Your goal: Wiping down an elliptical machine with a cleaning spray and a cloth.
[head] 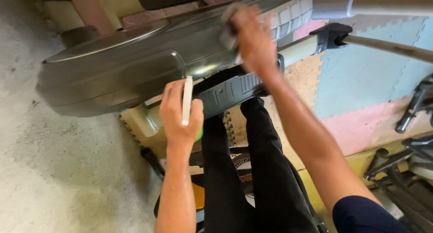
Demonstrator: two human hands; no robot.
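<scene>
The gray cloth (pixel 229 23) sits bunched under our right hand (pixel 252 39), pressed against the dark gray housing (pixel 131 66) of an exercise machine, up near its pale ribbed edge; the blur there suggests wiping. Our right grip is closed on the cloth. Our left hand (pixel 180 113) hangs lower, just in front of the housing, its grip closed around a white bottle (pixel 186 100) with something green showing beneath the palm. We judge the step in hand to be rubbing the housing's top, and a further stroke would call for steady pressure along the curved surface. We count one cloth, one bottle, two hands. Below lie a dark ribbed pedal (pixel 230 91), our black trouser legs (pixel 266 170), pastel foam floor mats (pixel 356 75), and concrete floor (pixel 54 170) to the left.
</scene>
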